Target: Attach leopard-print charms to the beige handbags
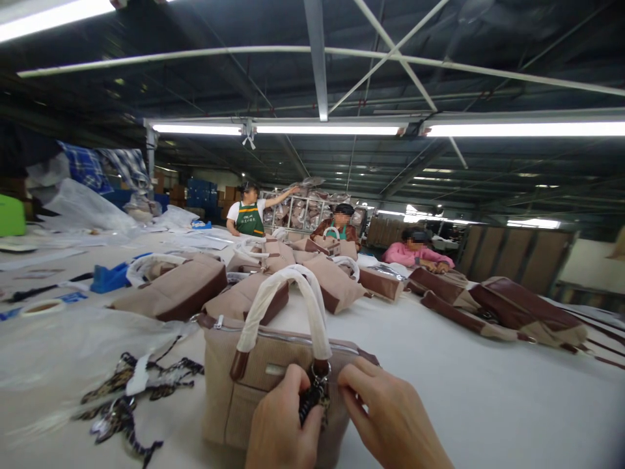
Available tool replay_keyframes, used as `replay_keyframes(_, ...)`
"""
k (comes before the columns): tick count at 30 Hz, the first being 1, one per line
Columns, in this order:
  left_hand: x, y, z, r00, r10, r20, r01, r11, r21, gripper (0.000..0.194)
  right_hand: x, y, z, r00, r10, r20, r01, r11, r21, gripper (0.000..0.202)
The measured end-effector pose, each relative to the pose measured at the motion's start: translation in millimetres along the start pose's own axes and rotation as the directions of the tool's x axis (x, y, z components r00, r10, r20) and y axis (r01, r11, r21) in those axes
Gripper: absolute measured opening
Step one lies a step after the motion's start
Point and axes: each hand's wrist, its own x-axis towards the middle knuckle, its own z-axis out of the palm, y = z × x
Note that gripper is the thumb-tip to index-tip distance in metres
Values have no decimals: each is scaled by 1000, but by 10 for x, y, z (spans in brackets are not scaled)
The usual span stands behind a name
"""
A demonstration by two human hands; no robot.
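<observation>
A beige corded handbag [219, 384] with brown trim stands upright before me on the white table. Its handles [315, 306] are wrapped in white material, and a silver zipper runs along the top. At the base of the right handle end hangs a metal ring [321, 372]. Below the ring, my left hand [283, 423] is closed around a dark, leopard-patterned bag charm [308, 402]. My right hand [385, 410] is beside the ring, thumb and forefinger pinched together. A thin line seems to run from the ring towards those fingertips, but what they hold is unclear.
Left of the bag lie several patterned charms or straps [122, 417] beside clear plastic sheeting [43, 352]. A tape roll [43, 307] and blue tray [110, 278] sit farther back. More handbags [170, 286] fill the table's middle; brown bags [527, 306] lie right. Three people work beyond.
</observation>
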Motion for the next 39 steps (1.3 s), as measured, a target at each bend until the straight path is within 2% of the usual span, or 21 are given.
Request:
replay_keyframes(3,26,-19,-2,999,-37,34,42,990,-138,13,11,-14,38,1000,-11,17,10,1000,25,20)
replay_keyframes(6,51,-55,11,999,-11,45,25,946,-322,12,23,-19,74,1000,-13,17,12,999,42,20)
replay_keyframes(9,58,-75,26,999,-5,35,19,910,-415,7,31,-7,99,1000,-18,20,17,999,38,21)
replay_keyframes(11,57,-70,22,1000,-7,30,18,912,-409,8,37,1,105,1000,-15,24,14,999,42,21)
replay_keyframes(16,92,0,-67,999,31,43,-18,961,-275,26,50,-1,131,998,40,47,-45,993,113,20)
replay_keyframes(20,156,66,-138,994,52,92,-34,981,-192,25,53,1,177,996,71,53,-80,978,190,19)
replay_keyframes(23,182,84,-141,994,46,103,-28,986,-167,22,68,10,177,993,60,104,-82,972,222,18)
replay_keyframes(29,220,54,-196,998,26,63,-18,992,-123,21,79,89,88,984,60,169,-120,922,368,16)
replay_keyframes(33,282,37,-285,1000,-18,-18,14,977,-213,20,59,209,23,974,108,199,-179,906,384,18)
replay_keyframes(36,346,39,-304,994,-88,-60,55,905,-422,16,53,291,-14,966,178,190,-242,883,403,17)
replay_keyframes(37,370,40,-299,993,-110,-53,63,837,-543,15,57,308,-18,966,198,169,-253,867,429,18)
replay_keyframes(39,414,40,-277,988,-151,23,109,592,-799,15,77,318,0,959,258,119,-282,819,499,22)
